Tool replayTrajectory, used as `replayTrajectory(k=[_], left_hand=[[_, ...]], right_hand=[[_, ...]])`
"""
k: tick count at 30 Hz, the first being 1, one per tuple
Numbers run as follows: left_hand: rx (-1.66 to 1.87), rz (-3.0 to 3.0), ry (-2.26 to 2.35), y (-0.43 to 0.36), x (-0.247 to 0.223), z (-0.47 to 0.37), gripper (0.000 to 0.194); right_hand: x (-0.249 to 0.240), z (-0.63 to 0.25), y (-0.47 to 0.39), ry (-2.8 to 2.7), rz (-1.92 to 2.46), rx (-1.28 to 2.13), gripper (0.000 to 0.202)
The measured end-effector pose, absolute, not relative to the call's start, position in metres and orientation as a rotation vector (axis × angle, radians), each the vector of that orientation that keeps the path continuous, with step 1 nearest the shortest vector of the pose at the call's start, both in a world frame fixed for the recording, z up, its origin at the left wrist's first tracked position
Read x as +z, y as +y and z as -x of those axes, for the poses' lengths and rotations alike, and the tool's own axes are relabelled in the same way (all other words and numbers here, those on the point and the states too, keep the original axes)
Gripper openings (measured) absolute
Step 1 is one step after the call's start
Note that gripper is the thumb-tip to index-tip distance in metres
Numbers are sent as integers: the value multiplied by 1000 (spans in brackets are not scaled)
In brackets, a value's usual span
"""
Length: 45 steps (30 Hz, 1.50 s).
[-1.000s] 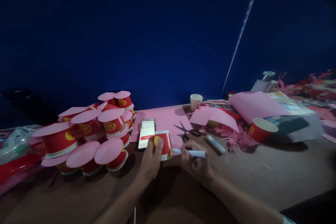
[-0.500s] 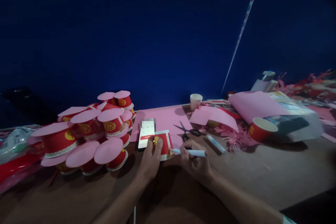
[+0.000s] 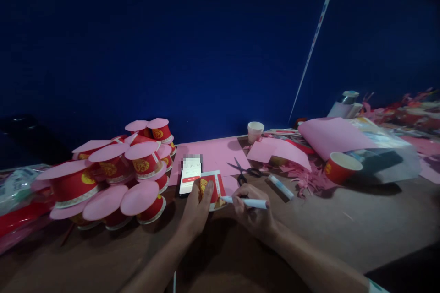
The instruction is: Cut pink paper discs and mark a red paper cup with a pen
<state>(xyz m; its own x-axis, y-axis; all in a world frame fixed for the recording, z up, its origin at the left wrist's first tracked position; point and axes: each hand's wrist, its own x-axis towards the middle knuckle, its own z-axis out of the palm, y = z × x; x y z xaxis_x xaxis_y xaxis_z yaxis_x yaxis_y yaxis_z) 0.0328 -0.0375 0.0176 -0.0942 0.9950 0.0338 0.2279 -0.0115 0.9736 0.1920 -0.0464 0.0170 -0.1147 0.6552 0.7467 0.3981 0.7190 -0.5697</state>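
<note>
My left hand (image 3: pixel 197 206) is closed around the left side of a red paper cup (image 3: pixel 213 188) with a gold emblem, a white strip and a white rim. Pinched in my right hand (image 3: pixel 253 210) is a white marker (image 3: pixel 256 203), its tip at the cup's lower right side near a small brownish mark. Just behind the cup lies a phone (image 3: pixel 190 178) with a lit screen. Black scissors (image 3: pixel 242 175) rest open beyond my right hand, and a capped glue stick or marker (image 3: pixel 281 187) lies to their right.
Red cups with pink paper discs (image 3: pixel 142 165) stand stacked at the left. Pink sheets (image 3: pixel 206 151) lie under the phone. A white cup (image 3: pixel 255 132), pink scraps (image 3: pixel 305 178) and another red cup (image 3: pixel 343 168) are on the right. A blue partition (image 3: pixel 206 55) rises behind the table.
The marker tip has shifted slightly left along the cup's lower side. The whole view has drifted a little; both hands keep their holds.
</note>
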Motion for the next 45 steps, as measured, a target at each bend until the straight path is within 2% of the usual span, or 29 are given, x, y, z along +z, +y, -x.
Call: replayTrajectory(k=[22,39,45], left_hand=[[1258,-1306,1386,-39,21,-33,36],[1253,-1205,1343,-37,18,-31,42],[1276,-1103,1296,-35,16,-31,47]], right_hand=[[8,-193,-42,-1670,900,284,14],[15,-193,-44,-1712,874,309,17],[10,-193,-43,-1650,939,327,12]])
